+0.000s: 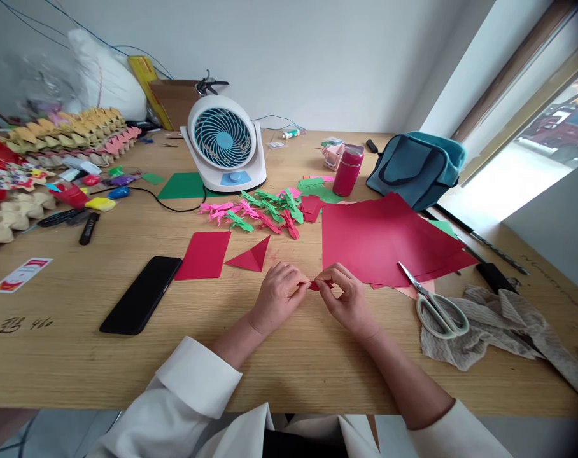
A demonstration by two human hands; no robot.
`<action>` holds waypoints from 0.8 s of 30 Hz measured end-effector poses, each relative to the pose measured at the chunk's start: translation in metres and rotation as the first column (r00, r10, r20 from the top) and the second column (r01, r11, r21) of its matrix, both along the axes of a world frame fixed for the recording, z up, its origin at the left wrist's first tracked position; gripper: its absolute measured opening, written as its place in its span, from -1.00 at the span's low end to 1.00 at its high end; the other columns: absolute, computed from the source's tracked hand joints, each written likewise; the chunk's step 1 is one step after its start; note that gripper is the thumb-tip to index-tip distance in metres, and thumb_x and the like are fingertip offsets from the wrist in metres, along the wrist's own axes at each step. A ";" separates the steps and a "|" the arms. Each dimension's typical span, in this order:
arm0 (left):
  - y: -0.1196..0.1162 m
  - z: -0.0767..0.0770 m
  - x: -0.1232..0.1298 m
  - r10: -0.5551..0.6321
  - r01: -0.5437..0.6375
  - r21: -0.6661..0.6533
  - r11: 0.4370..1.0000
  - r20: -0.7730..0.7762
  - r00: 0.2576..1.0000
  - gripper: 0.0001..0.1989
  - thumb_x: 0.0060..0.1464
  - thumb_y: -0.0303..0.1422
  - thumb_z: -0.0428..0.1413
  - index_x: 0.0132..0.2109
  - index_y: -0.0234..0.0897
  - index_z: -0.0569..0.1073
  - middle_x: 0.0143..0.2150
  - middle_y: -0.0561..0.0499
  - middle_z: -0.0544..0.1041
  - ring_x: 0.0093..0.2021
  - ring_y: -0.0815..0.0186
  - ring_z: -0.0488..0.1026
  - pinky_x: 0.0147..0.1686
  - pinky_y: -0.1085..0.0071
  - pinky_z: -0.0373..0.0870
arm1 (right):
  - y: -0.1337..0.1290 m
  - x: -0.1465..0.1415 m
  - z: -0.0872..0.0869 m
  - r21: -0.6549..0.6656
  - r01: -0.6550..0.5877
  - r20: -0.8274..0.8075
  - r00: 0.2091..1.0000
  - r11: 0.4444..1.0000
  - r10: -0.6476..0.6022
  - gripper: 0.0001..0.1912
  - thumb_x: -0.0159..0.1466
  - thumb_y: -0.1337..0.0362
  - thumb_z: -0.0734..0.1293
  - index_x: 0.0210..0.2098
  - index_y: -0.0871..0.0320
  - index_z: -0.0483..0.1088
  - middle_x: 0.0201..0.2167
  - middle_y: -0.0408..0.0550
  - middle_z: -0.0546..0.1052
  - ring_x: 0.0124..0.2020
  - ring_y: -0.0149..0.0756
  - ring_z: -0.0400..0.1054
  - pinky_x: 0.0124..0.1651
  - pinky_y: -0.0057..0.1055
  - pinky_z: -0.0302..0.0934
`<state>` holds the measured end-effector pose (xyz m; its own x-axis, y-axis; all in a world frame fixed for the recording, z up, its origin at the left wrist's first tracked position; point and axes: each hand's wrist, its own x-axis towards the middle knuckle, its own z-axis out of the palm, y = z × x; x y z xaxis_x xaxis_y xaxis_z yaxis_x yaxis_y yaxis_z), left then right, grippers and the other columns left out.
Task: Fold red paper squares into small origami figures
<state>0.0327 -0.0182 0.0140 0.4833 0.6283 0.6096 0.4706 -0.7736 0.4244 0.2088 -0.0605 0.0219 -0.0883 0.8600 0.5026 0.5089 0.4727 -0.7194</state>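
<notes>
Between my two hands is a small folded piece of red paper [314,286], mostly hidden by the fingers. My left hand [280,296] pinches its left end between thumb and forefinger. On the other end, my right hand [345,298] has a closed pinch. Just beyond my left hand lies a red paper triangle [251,256] with a crease, beside a red paper rectangle [204,256]. Several folded paper figures [270,210] in pink, green and red sit in a pile farther back. Large red paper sheets [365,238] spread out to the right of my hands.
Scissors [439,308] rest on a crumpled grey cloth [489,327] at the right. A black phone [140,296] lies at the left. Behind stand a white fan [225,143], a red flask [349,170] and a teal bag [417,166]. Egg trays [64,137] are stacked far left.
</notes>
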 end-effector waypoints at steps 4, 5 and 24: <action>0.002 0.000 -0.002 -0.006 0.007 -0.022 1.000 0.048 0.999 -0.90 0.19 -0.48 0.08 -0.31 -0.23 0.41 -0.32 0.01 0.49 -0.23 0.28 0.40 -0.16 0.31 0.33 | 0.000 0.002 0.003 0.001 0.029 -0.033 0.999 1.000 -0.029 -0.85 0.33 0.40 0.25 -0.37 0.10 0.37 -0.40 -0.11 0.41 -0.36 -0.33 0.31 -0.27 -0.36 0.22; 0.002 0.000 -0.002 -0.005 0.007 -0.027 1.000 0.063 0.998 -0.90 0.19 -0.49 0.08 -0.30 -0.22 0.41 -0.30 0.01 0.49 -0.22 0.28 0.41 -0.14 0.30 0.33 | 0.001 0.003 0.003 0.001 0.037 -0.038 0.999 0.999 -0.037 -0.85 0.33 0.39 0.25 -0.37 0.11 0.37 -0.40 -0.12 0.41 -0.36 -0.33 0.31 -0.28 -0.36 0.21; 0.001 0.000 0.001 -0.038 0.051 -0.113 0.992 0.118 0.992 -0.83 0.06 -0.60 0.07 -0.35 -0.22 0.36 -0.33 0.03 0.47 -0.24 0.28 0.39 -0.18 0.33 0.34 | 0.002 0.001 0.000 -0.109 -0.062 -0.104 0.993 0.992 0.050 -0.90 0.31 0.32 0.29 -0.33 0.11 0.43 -0.38 -0.09 0.39 -0.39 -0.36 0.32 -0.33 -0.41 0.30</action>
<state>0.0339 -0.0174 0.0140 0.4435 0.6773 0.5871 0.3794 -0.7353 0.5616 0.2094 -0.0584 0.0222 -0.0919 0.9065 0.4121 0.4062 0.4120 -0.8157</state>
